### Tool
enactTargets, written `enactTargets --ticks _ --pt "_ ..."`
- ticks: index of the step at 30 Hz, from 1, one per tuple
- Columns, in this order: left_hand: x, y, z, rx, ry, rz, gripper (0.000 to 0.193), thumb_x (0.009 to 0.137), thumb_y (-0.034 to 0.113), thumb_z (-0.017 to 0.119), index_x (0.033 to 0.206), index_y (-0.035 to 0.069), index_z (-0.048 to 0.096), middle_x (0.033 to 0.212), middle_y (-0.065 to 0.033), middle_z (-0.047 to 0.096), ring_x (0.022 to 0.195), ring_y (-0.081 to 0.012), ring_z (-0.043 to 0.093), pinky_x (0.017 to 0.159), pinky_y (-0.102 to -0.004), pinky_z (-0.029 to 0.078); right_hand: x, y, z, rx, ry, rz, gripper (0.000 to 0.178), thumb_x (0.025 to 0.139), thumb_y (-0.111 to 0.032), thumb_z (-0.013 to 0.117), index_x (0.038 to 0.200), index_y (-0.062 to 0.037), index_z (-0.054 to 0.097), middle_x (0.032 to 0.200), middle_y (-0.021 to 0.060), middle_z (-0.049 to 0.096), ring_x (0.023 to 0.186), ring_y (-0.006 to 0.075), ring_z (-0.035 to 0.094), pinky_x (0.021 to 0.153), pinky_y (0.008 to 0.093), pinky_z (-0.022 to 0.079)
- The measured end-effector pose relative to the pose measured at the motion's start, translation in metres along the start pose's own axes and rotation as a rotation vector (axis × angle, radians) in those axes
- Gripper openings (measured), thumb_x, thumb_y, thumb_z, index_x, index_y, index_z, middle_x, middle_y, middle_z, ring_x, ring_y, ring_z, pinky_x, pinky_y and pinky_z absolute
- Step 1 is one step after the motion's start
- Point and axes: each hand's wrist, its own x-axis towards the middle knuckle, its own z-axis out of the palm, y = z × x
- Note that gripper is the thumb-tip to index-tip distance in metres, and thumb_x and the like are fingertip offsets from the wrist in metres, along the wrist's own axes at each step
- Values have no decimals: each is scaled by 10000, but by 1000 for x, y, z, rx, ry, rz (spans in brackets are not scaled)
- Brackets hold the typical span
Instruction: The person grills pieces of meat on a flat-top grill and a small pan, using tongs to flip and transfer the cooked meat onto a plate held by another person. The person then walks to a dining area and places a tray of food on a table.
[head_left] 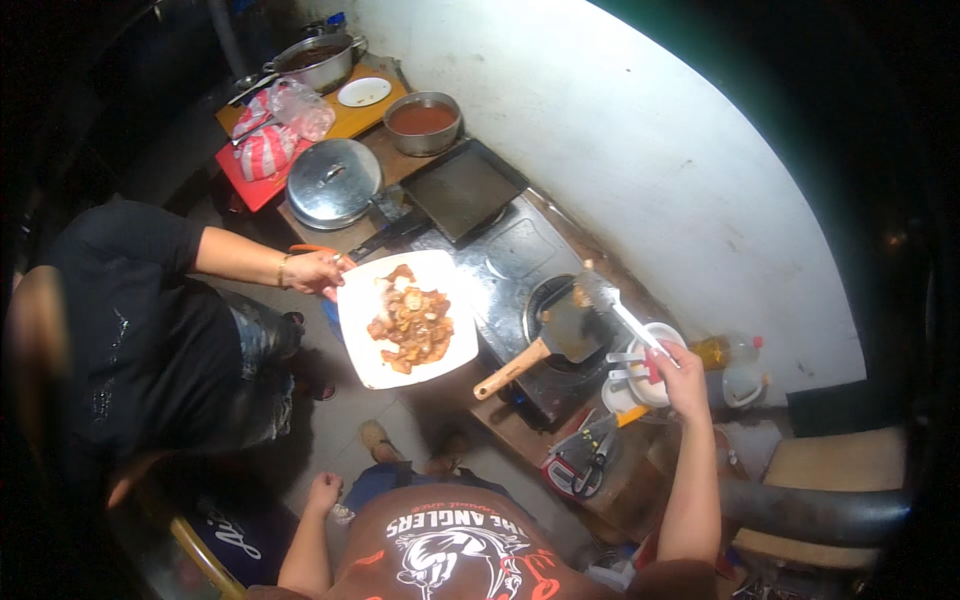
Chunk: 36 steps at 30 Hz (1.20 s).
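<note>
Spatula: the white-handled spatula (630,325) is slanting above the stove, its long axis running from the right hand up and leftward to a grey head, which is hovering over or resting at the pan's far right edge; which of these, I cannot tell.
Right hand: the right hand (678,380) is gripping the handle's lower right end, fingers closing around it; this is the nearer hand, and the head is lying up and to the left of its fingers.
Left hand: the left hand (325,494) is hanging by the person's left side, well apart from the spatula; its fingers are looking curled, but I cannot tell whether they are pinching anything.
Frying pan: the frying pan (572,335) is sitting on the burner, its wooden handle pointing down and left, between the two hands.
White bowl: a white bowl (668,333) is standing just beside the right hand, near an oil bottle (712,353).
Plate: left of the pan, a co-worker's hand (318,272) is holding a white plate (455,345) bearing browned food (415,325).
</note>
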Motion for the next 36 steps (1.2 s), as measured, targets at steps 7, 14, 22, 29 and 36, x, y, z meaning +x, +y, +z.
enactTargets --ticks 7,14,22,29,36 --pt "-1 -18 -25 26 -45 -23 181 944 210 591 951 30 591 823 -62 649 670 -169 616 603 -313 501 -27 -76 127 -201 -246 -276 441 884 -344 655 1165 -5 656 931 213 709 852 309 711 778 377 536" --pt "-13 -15 -28 -31 5 -62 144 914 193 572 947 54 590 788 -50 629 647 -153 607 501 -292 458 -30 -82 92 24 -139 -323 450 878 -304 681 1183 24 637 961 225 708 874 239 703 774 335 526" --pt "-23 -10 4 53 41 32 167 895 186 611 927 22 614 801 -78 651 658 -172 619 560 -322 500 3 42 49 -501 262 -23 443 889 -340 642 1195 -19 643 1035 248 687 955 396 666 844 472 513" --pt "-35 -2 22 -12 82 58 176 876 163 598 926 -5 617 822 -91 662 684 -183 629 620 -323 506 27 88 77 -590 279 -93 405 905 -327 611 1217 -70 631 1050 234 682 977 409 651 848 501 499" --pt "-70 -22 43 68 114 94 149 873 137 604 903 -9 602 798 -94 659 697 -197 637 591 -346 505 6 134 36 -391 301 -107 439 875 -365 643 1178 -48 648 990 250 689 956 433 651 846 493 493"
